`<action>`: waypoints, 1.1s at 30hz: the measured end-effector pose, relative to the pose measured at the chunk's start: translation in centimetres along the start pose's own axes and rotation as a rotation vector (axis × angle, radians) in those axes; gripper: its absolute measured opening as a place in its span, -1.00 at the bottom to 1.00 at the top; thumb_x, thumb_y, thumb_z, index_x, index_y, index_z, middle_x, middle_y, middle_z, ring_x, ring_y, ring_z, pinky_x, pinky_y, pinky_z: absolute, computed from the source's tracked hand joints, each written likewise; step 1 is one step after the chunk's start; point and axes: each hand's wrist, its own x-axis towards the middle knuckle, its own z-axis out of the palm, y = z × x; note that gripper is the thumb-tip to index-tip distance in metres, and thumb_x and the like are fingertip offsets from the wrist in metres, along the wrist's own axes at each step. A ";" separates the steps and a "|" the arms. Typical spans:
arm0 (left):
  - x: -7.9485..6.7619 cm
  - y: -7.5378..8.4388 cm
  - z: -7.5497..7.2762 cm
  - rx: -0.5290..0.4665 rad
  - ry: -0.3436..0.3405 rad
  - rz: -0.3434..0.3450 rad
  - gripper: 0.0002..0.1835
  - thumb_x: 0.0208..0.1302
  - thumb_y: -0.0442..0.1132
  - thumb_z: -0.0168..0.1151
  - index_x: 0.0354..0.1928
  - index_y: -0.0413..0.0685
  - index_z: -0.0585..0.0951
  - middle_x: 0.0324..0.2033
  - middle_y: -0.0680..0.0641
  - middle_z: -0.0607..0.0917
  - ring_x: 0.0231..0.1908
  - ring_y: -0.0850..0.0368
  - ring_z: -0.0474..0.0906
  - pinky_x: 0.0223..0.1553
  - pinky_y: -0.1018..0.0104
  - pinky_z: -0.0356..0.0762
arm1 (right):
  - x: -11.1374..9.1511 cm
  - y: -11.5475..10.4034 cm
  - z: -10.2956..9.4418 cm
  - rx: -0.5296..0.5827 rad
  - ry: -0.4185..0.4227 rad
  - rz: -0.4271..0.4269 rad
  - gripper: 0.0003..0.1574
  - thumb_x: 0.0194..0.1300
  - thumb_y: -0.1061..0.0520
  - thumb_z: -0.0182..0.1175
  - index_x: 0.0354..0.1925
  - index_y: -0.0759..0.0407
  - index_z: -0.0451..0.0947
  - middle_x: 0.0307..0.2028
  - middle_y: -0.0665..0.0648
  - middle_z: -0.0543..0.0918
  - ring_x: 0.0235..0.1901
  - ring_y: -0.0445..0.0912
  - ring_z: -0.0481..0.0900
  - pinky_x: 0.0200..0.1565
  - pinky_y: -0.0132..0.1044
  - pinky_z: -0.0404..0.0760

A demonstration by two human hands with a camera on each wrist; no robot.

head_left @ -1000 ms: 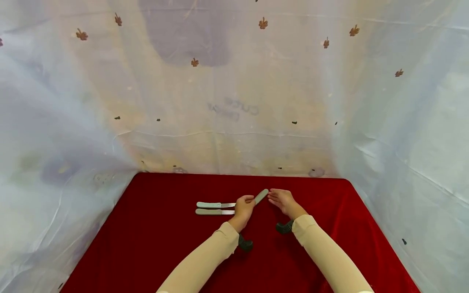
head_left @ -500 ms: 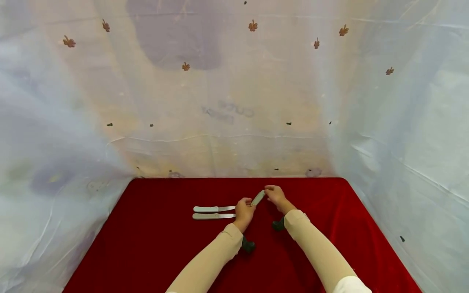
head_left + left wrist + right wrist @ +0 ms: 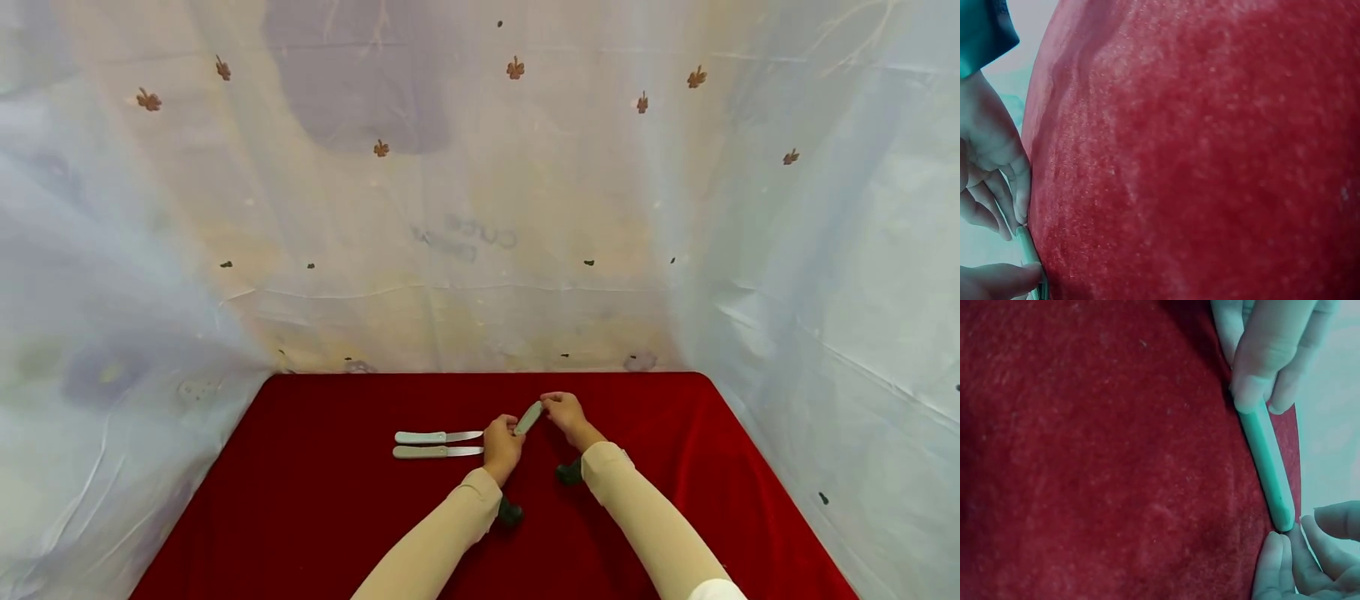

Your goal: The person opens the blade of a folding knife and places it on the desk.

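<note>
My left hand (image 3: 503, 446) grips a pale green-handled knife (image 3: 530, 417), its thumb on the handle in the right wrist view. The handle slants up to the right over the red cloth, and its blade is hidden. At the handle's far end, my right hand (image 3: 565, 414) has its fingertips right at the tip. The right wrist view shows the right thumb (image 3: 1338, 520) apart from the handle. Left of my left hand, a pale-handled knife (image 3: 422, 437) and a greyish-handled knife (image 3: 420, 452) lie parallel, blades pointing right, with the tips close to that hand.
Red cloth (image 3: 322, 517) covers the table, whose far edge meets a pale patterned curtain (image 3: 465, 325). Curtain also hangs along both sides. Dark wrist-camera mounts (image 3: 570, 472) stick out under the sleeves.
The right fingers were extended beside the handle's end and have bent in to meet it. The held knife has shifted slightly left. The head view has tilted up a little.
</note>
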 end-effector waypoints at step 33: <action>-2.7 -0.1 -2.6 -0.579 -0.403 -0.382 -0.75 0.23 -0.42 0.17 -0.07 -0.44 0.55 -0.21 -0.24 0.60 -0.13 -0.05 0.58 -0.12 0.24 0.58 | -4.9 0.9 -2.1 0.335 -0.111 0.042 -0.56 0.37 0.36 -0.05 0.19 0.48 0.30 0.13 0.40 0.41 0.06 0.10 0.46 0.12 -0.08 0.43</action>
